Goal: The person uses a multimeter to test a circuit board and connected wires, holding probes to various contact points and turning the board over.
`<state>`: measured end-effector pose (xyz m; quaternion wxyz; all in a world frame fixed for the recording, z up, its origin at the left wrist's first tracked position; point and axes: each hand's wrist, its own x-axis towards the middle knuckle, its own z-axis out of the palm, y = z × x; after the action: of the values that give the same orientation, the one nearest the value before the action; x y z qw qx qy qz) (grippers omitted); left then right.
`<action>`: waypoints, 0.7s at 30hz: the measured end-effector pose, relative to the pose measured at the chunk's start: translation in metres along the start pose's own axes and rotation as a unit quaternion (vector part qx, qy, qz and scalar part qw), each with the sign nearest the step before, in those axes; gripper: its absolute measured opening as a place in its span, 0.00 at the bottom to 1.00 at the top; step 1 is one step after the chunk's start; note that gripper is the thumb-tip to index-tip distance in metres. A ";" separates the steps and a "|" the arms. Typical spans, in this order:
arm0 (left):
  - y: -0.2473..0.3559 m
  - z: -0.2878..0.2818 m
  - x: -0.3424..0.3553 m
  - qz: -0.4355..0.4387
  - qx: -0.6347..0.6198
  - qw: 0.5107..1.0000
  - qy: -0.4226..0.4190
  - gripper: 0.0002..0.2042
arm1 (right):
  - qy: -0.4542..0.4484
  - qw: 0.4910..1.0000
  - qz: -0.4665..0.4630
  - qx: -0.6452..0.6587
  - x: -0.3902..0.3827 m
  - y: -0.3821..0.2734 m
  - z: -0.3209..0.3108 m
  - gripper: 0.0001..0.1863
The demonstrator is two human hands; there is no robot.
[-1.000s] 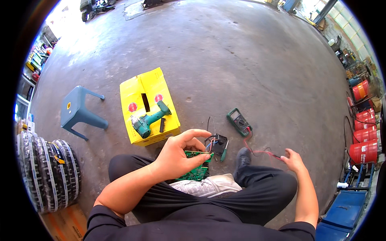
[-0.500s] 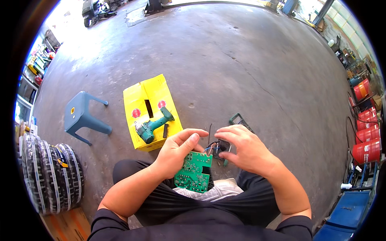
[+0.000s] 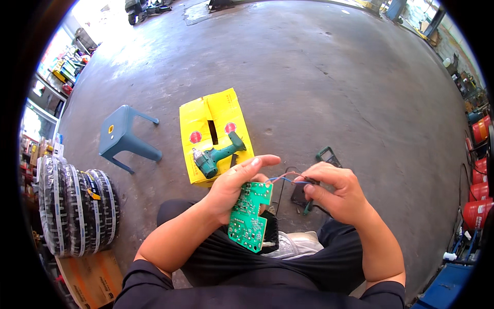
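Observation:
My left hand [image 3: 232, 188] holds a green circuit board [image 3: 249, 213] by its left side, solder side toward me, over my lap. A black part [image 3: 271, 232] shows behind the board's lower right edge. Red and blue wires [image 3: 283, 178] run from the board's upper corner to my right hand [image 3: 332, 189]. Its thumb and fingers pinch the wire ends, where a small dark piece shows. Beyond the hands, a dark device [image 3: 299, 195] and a dark green frame-like piece [image 3: 328, 156] lie on the floor.
A teal cordless power tool [image 3: 216, 156] lies on a yellow cardboard box [image 3: 226, 105] ahead. To the left are a blue plastic stool [image 3: 117, 135] and wrapped tyres [image 3: 77, 211] by a brown carton [image 3: 92, 278]. Red drums [image 3: 478, 212] line the right side.
My right hand has closed on the wires and drawn them out to the right, away from the board. The board is tilted more, and the black part behind it shows more. The view has shifted.

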<state>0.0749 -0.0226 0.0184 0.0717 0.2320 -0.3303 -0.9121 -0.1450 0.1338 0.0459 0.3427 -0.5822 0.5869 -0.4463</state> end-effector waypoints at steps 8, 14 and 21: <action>-0.007 0.013 0.005 0.041 0.062 0.996 0.049 0.21 | 0.067 0.995 0.042 -0.064 0.001 0.001 0.006 0.12; -0.022 0.010 0.003 0.167 0.149 0.970 0.092 0.15 | 0.209 0.966 0.022 -0.150 0.000 0.011 0.025 0.16; -0.023 0.010 0.004 0.223 0.192 0.944 0.146 0.16 | -0.062 0.953 0.246 0.168 -0.010 0.008 0.047 0.21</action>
<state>0.0672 0.0000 0.0088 0.2749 0.2920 -0.5285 -0.7482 -0.1037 0.1372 0.0199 0.5705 -0.3804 0.6062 -0.4029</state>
